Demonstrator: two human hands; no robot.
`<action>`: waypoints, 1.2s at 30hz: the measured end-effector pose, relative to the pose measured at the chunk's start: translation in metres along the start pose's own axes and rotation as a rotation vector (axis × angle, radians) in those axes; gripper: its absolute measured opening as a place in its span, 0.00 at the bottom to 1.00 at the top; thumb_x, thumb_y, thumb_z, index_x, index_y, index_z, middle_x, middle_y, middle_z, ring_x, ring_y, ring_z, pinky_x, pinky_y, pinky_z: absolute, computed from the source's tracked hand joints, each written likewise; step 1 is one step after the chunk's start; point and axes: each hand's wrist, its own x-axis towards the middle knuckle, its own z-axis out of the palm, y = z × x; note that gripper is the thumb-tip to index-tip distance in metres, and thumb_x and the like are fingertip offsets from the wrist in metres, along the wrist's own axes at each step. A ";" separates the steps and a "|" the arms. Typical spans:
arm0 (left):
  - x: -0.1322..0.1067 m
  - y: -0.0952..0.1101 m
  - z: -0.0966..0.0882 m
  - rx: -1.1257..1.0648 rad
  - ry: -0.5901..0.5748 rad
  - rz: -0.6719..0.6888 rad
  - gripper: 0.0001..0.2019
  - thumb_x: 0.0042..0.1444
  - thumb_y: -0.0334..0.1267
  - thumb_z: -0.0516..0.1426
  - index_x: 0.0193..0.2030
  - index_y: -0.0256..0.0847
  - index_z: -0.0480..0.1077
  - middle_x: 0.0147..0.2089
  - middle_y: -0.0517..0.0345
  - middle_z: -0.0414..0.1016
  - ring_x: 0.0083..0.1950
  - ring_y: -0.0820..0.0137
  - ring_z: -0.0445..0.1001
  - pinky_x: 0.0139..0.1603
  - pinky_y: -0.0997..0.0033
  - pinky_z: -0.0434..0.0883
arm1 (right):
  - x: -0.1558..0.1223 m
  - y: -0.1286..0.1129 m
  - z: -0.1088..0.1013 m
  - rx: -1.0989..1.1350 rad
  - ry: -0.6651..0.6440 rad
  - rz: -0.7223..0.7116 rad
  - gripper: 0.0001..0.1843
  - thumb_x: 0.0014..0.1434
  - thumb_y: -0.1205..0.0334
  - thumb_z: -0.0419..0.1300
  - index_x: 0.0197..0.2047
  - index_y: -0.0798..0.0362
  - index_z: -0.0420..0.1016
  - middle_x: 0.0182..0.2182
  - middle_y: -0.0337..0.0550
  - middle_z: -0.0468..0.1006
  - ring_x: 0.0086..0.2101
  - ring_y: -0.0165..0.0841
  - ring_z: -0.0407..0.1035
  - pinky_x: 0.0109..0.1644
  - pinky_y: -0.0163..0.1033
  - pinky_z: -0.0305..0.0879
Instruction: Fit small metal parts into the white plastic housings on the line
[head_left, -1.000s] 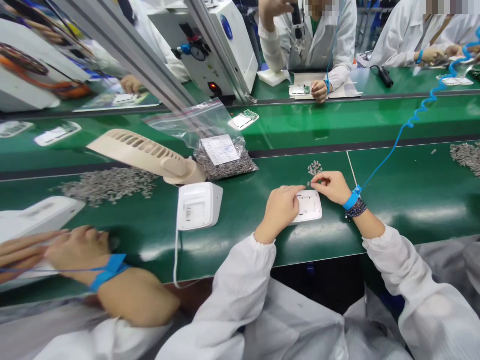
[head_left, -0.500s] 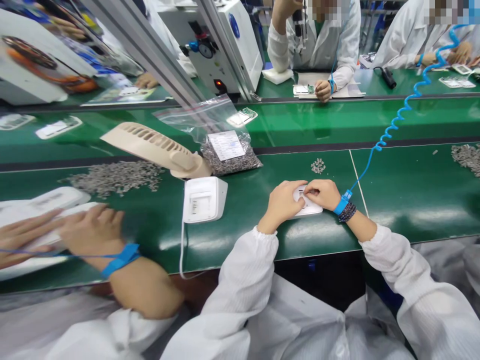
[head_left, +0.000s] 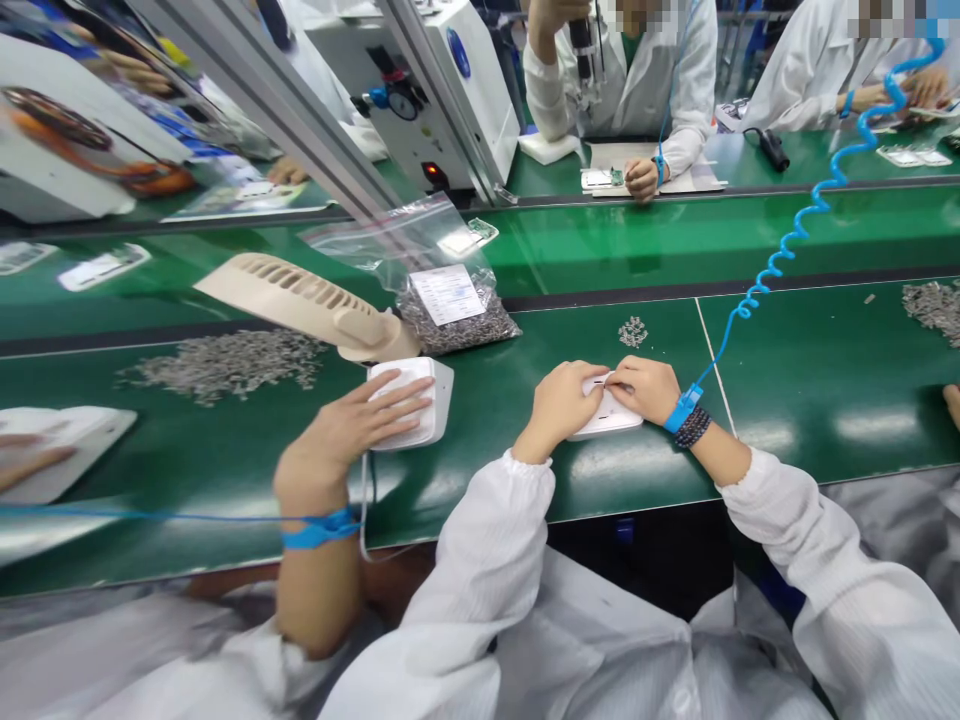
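A small white plastic cover [head_left: 611, 419] with dark slots lies on the green bench in front of me. My left hand [head_left: 564, 404] is closed around its left side, thumb on the upper face. My right hand [head_left: 646, 387] is closed in a pinch over the top of the cover, its fingertips close to my left thumb. What those fingertips hold, if anything, is too small to make out. A small pile of metal pieces [head_left: 633, 331] lies just beyond my hands.
To the left, a co-worker's hand [head_left: 360, 425] rests on a white boxy device [head_left: 442, 395]. Behind it are a beige fan-like unit [head_left: 292, 300], a bag of metal parts [head_left: 457, 315] and a loose heap [head_left: 225, 362]. A blue coiled cord [head_left: 795, 238] runs from my right wristband.
The co-worker's hand at left has moved right, from white panels onto the boxy device. My fingertips have shifted slightly on the cover; the slot near them shows differently.
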 end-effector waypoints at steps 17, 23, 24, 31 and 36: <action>0.008 0.007 -0.003 -0.078 -0.013 -0.136 0.19 0.54 0.31 0.58 0.51 0.47 0.81 0.55 0.56 0.81 0.58 0.55 0.77 0.60 0.59 0.73 | -0.004 -0.009 -0.015 -0.203 -0.195 -0.118 0.14 0.68 0.62 0.55 0.41 0.53 0.84 0.37 0.46 0.79 0.34 0.32 0.69 0.34 0.38 0.55; 0.011 0.012 -0.005 -0.150 -0.007 -0.232 0.18 0.52 0.31 0.59 0.48 0.48 0.82 0.52 0.55 0.82 0.56 0.55 0.78 0.57 0.60 0.74 | 0.002 -0.026 -0.024 -0.311 -0.312 -0.059 0.16 0.69 0.63 0.53 0.40 0.56 0.83 0.37 0.50 0.79 0.36 0.35 0.70 0.33 0.40 0.52; 0.011 0.012 -0.005 -0.153 -0.005 -0.239 0.18 0.52 0.31 0.59 0.47 0.48 0.83 0.52 0.55 0.83 0.56 0.55 0.78 0.57 0.60 0.74 | 0.003 -0.029 -0.026 -0.319 -0.324 -0.045 0.16 0.69 0.64 0.53 0.40 0.56 0.83 0.37 0.50 0.79 0.36 0.35 0.70 0.33 0.40 0.52; 0.012 0.012 -0.003 -0.148 0.015 -0.236 0.18 0.49 0.30 0.59 0.45 0.48 0.83 0.50 0.55 0.84 0.54 0.55 0.79 0.54 0.61 0.75 | 0.007 -0.045 -0.034 -0.343 -0.396 0.016 0.14 0.65 0.67 0.54 0.43 0.57 0.83 0.40 0.53 0.81 0.39 0.40 0.73 0.33 0.41 0.54; 0.016 0.012 -0.004 -0.160 0.002 -0.258 0.19 0.48 0.29 0.58 0.45 0.47 0.84 0.49 0.54 0.84 0.54 0.56 0.79 0.54 0.62 0.74 | 0.012 -0.048 -0.033 -0.330 -0.404 0.033 0.15 0.65 0.67 0.54 0.44 0.59 0.83 0.41 0.56 0.81 0.40 0.42 0.74 0.35 0.42 0.58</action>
